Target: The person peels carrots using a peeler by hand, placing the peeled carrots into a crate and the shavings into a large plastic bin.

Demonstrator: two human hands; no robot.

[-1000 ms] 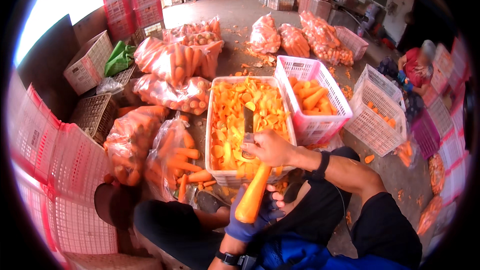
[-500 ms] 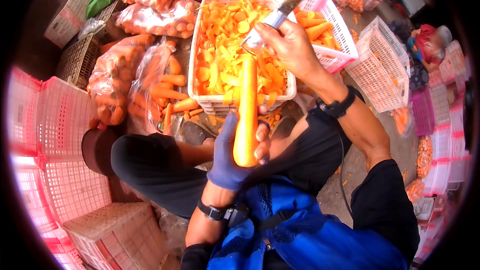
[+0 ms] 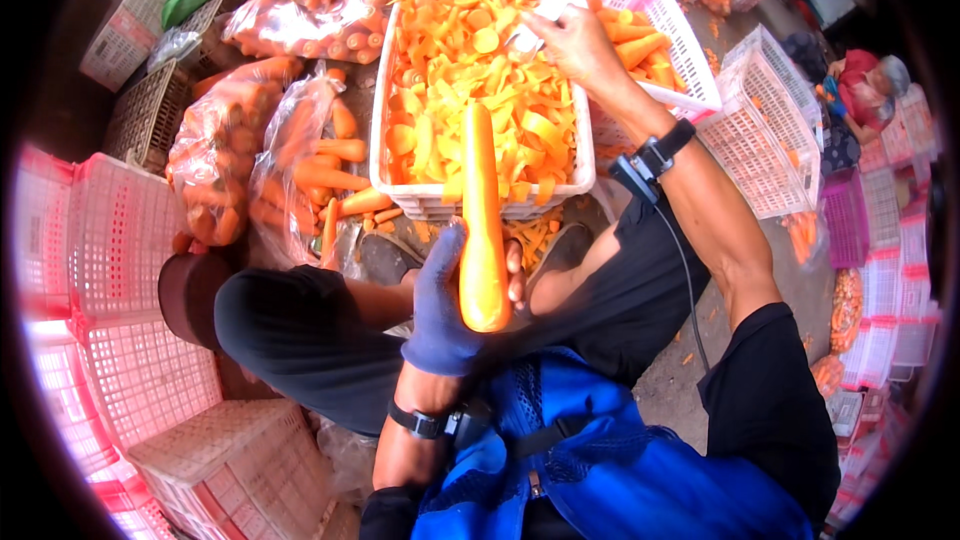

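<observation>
My left hand, in a blue fingerless-looking glove, grips a large peeled carrot by its thick end, with the narrower end pointing away from me. Above the far right part of a white crate, my right hand is bare and closed round a metal peeler. Its head is apart from the carrot. Orange peelings heap up inside that crate, and the carrot's far tip overlaps its near edge in view.
Peeled carrots lie in a pink-white basket at the far right. Clear bags of carrots and loose carrots are on the left. Pink crates stack up at my left. Another person sits at the far right.
My right hand and the peeler have moved away from me and slightly up, off the carrot's far end. The left hand has shifted a little left with the carrot.
</observation>
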